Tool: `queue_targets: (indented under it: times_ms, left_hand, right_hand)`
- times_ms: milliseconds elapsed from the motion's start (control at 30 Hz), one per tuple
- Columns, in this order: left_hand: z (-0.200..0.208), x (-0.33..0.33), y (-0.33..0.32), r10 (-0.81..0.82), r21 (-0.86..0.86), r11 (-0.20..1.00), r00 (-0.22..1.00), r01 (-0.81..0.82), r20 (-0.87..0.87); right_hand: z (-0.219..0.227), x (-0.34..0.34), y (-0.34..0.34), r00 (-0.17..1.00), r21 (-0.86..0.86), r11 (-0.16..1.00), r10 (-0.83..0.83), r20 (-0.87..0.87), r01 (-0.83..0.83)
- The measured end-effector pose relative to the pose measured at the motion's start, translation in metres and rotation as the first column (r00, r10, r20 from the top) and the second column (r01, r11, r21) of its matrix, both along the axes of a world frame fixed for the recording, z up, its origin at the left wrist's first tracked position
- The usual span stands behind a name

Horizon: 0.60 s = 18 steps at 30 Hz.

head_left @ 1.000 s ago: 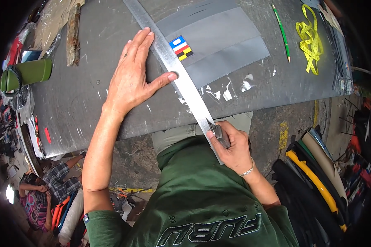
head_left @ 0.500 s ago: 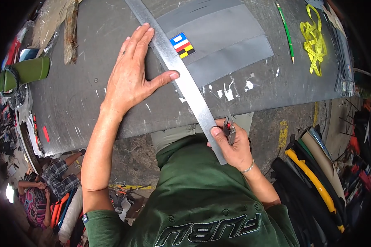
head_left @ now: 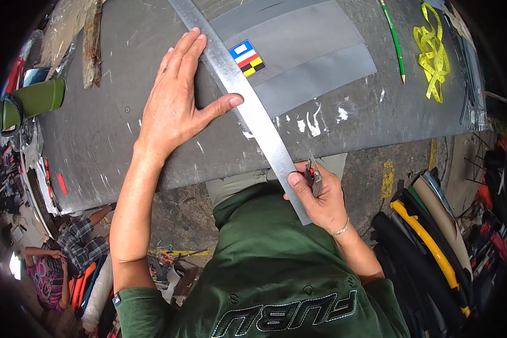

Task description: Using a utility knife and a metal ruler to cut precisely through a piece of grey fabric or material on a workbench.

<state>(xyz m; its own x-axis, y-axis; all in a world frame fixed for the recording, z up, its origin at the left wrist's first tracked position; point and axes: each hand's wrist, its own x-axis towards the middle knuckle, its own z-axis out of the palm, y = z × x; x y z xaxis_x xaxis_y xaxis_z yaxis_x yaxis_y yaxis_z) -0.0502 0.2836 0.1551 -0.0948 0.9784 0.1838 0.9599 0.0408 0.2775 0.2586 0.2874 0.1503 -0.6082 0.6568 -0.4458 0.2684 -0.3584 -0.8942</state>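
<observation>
A long metal ruler (head_left: 248, 104) lies slantwise over a grey fabric piece (head_left: 310, 45), which bears a small patch (head_left: 247, 58) in blue, white, red, yellow and black. My left hand (head_left: 172, 101) rests flat with its fingers stretched and the thumb spread, fingertips and thumb touching the ruler's left side. At the ruler's near end, past the table edge, my right hand (head_left: 324, 200) is closed, its thumb on top of the metal. That same hand also keeps a small dark metal tool (head_left: 314, 177) with a red spot and a thin point; its exact kind is unclear.
On the dark worktable (head_left: 96, 146) lie a green pencil (head_left: 394, 42), a yellow tape measure (head_left: 432, 59), a wooden strip (head_left: 93, 45) and a green cylinder (head_left: 42, 103). Rolls of material (head_left: 428, 242) stand at lower right. Another person (head_left: 67, 253) is at lower left.
Both hands and the ruler keep almost the same position. The pencil and tape measure appear slightly shifted with the view.
</observation>
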Motion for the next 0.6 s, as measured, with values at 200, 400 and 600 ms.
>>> queue_targets:
  times_ms: [200,400,600]
  left_hand:
    - [0.0021,0.0013,-0.0013,0.017,-0.011,1.0,0.999,-0.017,0.047]
    - [-0.001,0.0011,-0.003,0.019,0.001,1.0,0.999,-0.019,0.035]
    - [-0.0028,-0.0003,-0.0042,0.013,0.009,1.0,0.999,-0.013,0.034]
  right_hand:
    - [-0.003,0.0022,0.0,0.998,0.035,0.999,0.028,0.055,-0.029]
    - [-0.0017,0.0021,-0.0011,0.994,0.096,0.995,0.027,0.102,-0.037]
    - [-0.0035,0.0015,-0.0013,0.995,0.119,0.992,0.02,0.096,-0.032]
